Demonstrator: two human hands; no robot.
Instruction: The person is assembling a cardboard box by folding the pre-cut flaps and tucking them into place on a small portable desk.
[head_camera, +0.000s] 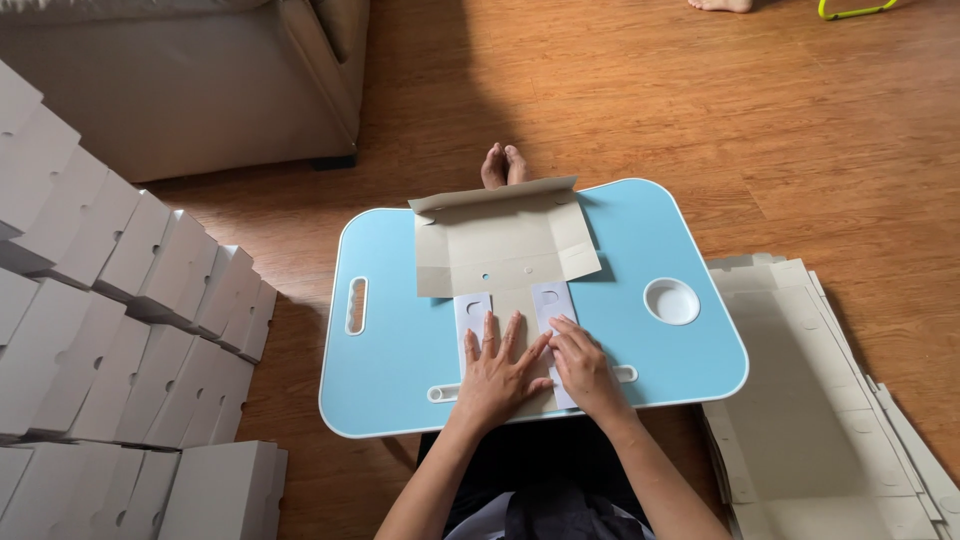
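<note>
On the light-blue lap table with white rim (400, 350), a flat grey cardboard box blank (500, 255) lies part-folded. Left hand (497, 375) presses it, fingers spread flat, gripping nothing. Right hand (583, 368) rests beside, fingers extended on the white flap (553, 300).

A flat grey-brown cardboard box blank (505, 262) lies on the blue tray, far flap raised, seemingly part-folded.

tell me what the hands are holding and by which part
Nothing is gripped. The left hand and right hand press flat on the near end of the cardboard box blank, fingers spread over its folded flaps.
</note>
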